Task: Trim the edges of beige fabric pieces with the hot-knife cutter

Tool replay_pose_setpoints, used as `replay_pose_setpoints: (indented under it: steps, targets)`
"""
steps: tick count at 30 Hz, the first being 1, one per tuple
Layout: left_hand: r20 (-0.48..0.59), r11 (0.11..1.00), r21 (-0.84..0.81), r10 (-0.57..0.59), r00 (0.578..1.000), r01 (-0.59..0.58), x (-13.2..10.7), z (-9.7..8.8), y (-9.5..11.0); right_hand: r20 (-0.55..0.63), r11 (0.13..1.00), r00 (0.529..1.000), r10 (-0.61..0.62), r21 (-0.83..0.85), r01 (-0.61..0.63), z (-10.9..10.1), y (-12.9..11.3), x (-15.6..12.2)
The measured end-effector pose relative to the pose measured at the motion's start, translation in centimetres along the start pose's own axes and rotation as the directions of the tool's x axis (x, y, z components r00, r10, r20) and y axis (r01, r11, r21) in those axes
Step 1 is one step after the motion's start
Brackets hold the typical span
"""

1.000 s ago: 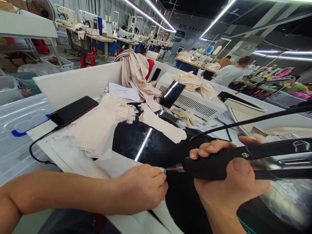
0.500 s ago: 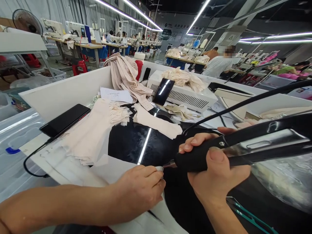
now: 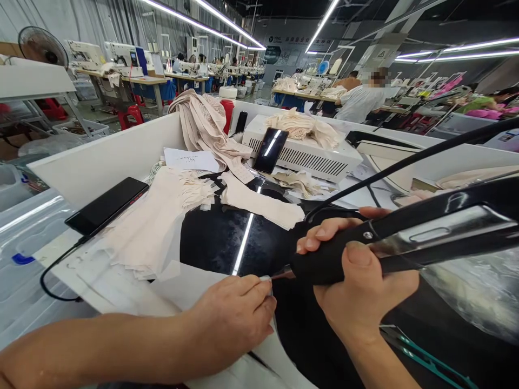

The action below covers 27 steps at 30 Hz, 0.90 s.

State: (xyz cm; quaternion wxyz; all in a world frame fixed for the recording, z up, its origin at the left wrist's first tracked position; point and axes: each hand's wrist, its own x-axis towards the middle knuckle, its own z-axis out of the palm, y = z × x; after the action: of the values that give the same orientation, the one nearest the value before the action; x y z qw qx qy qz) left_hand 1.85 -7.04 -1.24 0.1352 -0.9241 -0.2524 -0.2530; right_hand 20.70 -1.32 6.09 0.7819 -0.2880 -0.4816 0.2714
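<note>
My right hand (image 3: 357, 281) is wrapped round a black handheld tool (image 3: 430, 229) with a long silver lever and a thin, dull metal tip (image 3: 284, 273). The tool lies almost level, with its tip pointing left. At that tip my left hand (image 3: 239, 310) is closed in a pinch; a small pale edge shows at its fingertips, but what it holds I cannot make out. Under and behind the hands lies a glossy black surface (image 3: 211, 243). A pale pink fabric strip (image 3: 259, 202) rests across its far part. Left of it is a fanned stack of pale fabric pieces (image 3: 146, 221).
A phone on a cable (image 3: 107, 208) lies on the left, a second phone (image 3: 271, 150) leans against a white vented box (image 3: 316, 156). Teal-handled tweezers (image 3: 425, 359) lie lower right, beside a clear plastic bag (image 3: 474, 302). A black cable (image 3: 389, 170) crosses the right side.
Both hands hold nearly the same pose, and the tool tip stays at my left fingertips. The view has shifted slightly; nothing has been taken up or let go.
</note>
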Motion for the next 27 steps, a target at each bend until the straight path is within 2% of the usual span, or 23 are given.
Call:
replay_pose_setpoints:
  steps: [14, 22, 27]
  targets:
    - [-0.028, 1.000, 0.022, 0.006, 1.000, -0.005, -0.2, 1.0, 0.2, -0.066, 0.999, 0.997, 0.038, 0.039, -0.035, 0.1, -0.8, 0.7]
    - [0.047, 0.998, 0.000, 0.059, 0.997, -0.059, -0.5, 1.3, 0.2, -0.023, 0.999, 0.999, 0.041, 0.033, -0.041, -0.1, -0.5, 0.3]
    - [0.068, 0.999, -0.021, 0.046, 0.997, -0.045, -0.9, 1.8, 0.4, -0.015, 1.000, 1.000, 0.026, -0.003, -0.026, -0.3, -0.2, 0.1]
